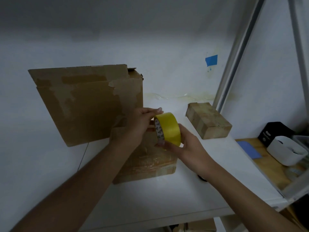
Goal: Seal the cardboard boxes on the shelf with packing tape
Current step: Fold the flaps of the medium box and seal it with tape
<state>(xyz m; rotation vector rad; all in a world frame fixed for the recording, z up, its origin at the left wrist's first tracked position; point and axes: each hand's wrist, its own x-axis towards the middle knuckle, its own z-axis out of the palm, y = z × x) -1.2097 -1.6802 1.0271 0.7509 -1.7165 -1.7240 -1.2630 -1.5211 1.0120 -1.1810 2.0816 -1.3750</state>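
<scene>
A glossy yellow tape roll (168, 128) gripped by curled fingers (158, 111): left hand (138, 126) at its 9 o'clock, right hand (187, 146) at 5 o'clock, over a flat crinkly-taped cardboard box (150, 164) on the white shelf (167, 198)

the person's left forearm (93, 173) and right forearm (242, 190) were both bare along all the length that showed, from the lower edge of the view up to the wrists, long and slim, broadest low down and tapering toward the hands, with skin that looked smooth in the dim light. the left hand (138, 126) and the right hand (189, 146) were bare as well, with slender fingers. the nails that could be seen on the left fingertips (159, 110) were short and plain, and finer detail was lost to shade and blur.
</scene>
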